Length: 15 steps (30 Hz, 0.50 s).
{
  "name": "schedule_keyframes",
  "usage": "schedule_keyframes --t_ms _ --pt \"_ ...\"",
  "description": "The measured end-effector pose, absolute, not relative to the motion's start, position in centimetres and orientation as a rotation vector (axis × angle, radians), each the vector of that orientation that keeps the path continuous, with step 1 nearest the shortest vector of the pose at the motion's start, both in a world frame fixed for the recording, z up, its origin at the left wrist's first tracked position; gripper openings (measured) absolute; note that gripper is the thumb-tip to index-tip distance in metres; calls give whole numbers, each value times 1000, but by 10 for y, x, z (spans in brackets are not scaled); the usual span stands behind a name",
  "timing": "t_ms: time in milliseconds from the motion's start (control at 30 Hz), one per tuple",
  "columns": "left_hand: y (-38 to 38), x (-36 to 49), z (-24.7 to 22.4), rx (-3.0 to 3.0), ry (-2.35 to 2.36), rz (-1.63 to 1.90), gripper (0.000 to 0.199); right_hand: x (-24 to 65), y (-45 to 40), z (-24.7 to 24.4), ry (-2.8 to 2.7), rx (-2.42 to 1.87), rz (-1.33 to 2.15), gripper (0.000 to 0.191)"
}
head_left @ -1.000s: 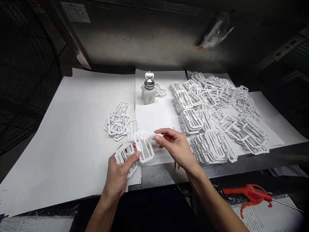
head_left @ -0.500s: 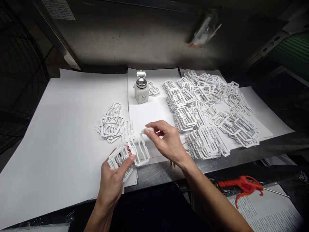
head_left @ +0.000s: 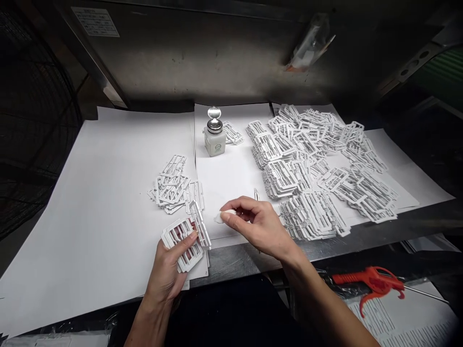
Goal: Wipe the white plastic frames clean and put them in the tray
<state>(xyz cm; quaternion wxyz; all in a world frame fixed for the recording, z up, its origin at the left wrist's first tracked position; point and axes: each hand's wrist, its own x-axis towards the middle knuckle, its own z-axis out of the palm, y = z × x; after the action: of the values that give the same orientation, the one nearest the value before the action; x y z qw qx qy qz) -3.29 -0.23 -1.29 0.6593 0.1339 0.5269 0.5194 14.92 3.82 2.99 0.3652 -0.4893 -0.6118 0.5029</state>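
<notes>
My left hand (head_left: 170, 265) is closed around a stack of thin white slotted frames (head_left: 185, 262). One more white frame (head_left: 201, 226) stands tilted on edge at its fingertips, on the right of the stack. In my right hand (head_left: 258, 226), thumb and fingers pinch a small white wad (head_left: 224, 216) that looks like a cotton pad. The wad is apart from the tilted frame. A pen-like metal tool (head_left: 256, 194) shows partly behind my right hand. Just beyond my left hand lies a loose heap of white frames (head_left: 170, 190) on the white paper (head_left: 108, 207).
A pump bottle (head_left: 215, 142) with its metal lid raised stands at the middle back, by a few frames (head_left: 232, 133). Large piles of white frames (head_left: 311, 212) fill the right side. A red air blow gun (head_left: 374, 282) lies below the bench's metal edge (head_left: 238, 262).
My right hand has drawn down and slightly right with the wad, away from the frame. In my left hand, the single frame has turned from facing me to nearly edge-on.
</notes>
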Motion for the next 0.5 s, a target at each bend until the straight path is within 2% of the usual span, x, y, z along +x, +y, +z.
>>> schedule_keyframes --t_ms 233,500 --pt "-3 -30 -10 302 1208 1183 43 123 56 33 -1574 -1145 1190 8" --pt "-1 -32 -11 375 1271 1228 46 156 31 41 -1956 -1210 1458 8"
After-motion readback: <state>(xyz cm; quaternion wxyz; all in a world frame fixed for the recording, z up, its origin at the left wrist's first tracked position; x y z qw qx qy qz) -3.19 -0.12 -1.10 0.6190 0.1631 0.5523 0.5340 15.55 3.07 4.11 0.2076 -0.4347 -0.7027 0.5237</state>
